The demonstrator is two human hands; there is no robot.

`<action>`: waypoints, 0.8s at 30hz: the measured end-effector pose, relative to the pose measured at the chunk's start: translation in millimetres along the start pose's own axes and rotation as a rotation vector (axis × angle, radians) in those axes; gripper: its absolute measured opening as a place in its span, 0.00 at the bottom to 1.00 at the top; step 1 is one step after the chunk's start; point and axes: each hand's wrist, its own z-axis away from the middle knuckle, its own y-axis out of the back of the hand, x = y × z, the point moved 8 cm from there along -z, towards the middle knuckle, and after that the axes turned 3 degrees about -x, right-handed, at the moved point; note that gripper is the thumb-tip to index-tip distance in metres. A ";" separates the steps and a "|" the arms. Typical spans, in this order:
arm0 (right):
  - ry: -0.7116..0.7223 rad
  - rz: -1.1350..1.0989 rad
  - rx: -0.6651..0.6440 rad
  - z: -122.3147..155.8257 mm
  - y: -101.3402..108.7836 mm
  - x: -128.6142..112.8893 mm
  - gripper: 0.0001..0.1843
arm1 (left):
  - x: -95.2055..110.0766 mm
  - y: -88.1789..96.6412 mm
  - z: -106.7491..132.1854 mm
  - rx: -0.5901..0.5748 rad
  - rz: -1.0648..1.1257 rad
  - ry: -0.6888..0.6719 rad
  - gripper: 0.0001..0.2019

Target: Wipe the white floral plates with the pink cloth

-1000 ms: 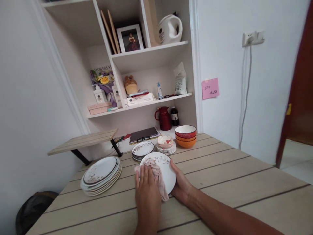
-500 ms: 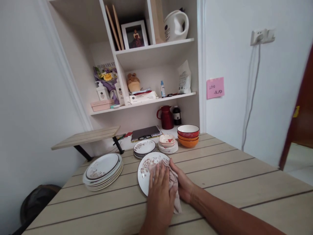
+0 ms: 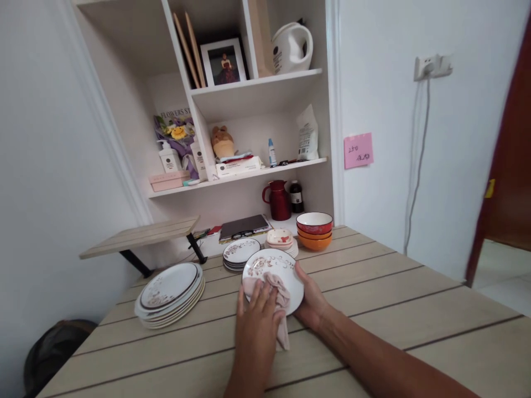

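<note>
A white plate (image 3: 295,282) with a brown flower pattern and dark rim is tilted up in front of me. My right hand (image 3: 311,301) grips it by the right edge, thumb on the rim and the other fingers hidden underneath. Against the plate's face, my left hand (image 3: 259,309) presses a crumpled pink cloth (image 3: 279,287), fingers spread over it. One end of the cloth hangs below the plate. Just behind are a stack of small patterned plates (image 3: 241,251) and small bowls (image 3: 279,237) on little white plates.
To the left stands a stack of larger plates (image 3: 170,287), below a small raised wooden shelf (image 3: 141,237). Stacked red and orange bowls (image 3: 314,232) sit at the back right. Behind are a laptop (image 3: 244,225), a red jug (image 3: 279,200) and a dark bottle (image 3: 296,196).
My left hand and the cloth have slid left and down across the plate, uncovering its right side. The plate has shifted right, my right hand still on its edge. The view has shifted slightly.
</note>
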 end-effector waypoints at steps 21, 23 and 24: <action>-0.141 0.228 0.135 13.7 -0.7 23.2 0.33 | -58.6 18.2 16.8 0.122 -0.208 0.437 0.26; -0.147 0.256 0.161 16.0 0.5 24.7 0.32 | -62.9 17.6 18.7 0.119 -0.198 0.461 0.27; -0.151 0.267 0.172 16.6 1.6 25.4 0.32 | -64.3 17.9 19.4 0.129 -0.194 0.470 0.26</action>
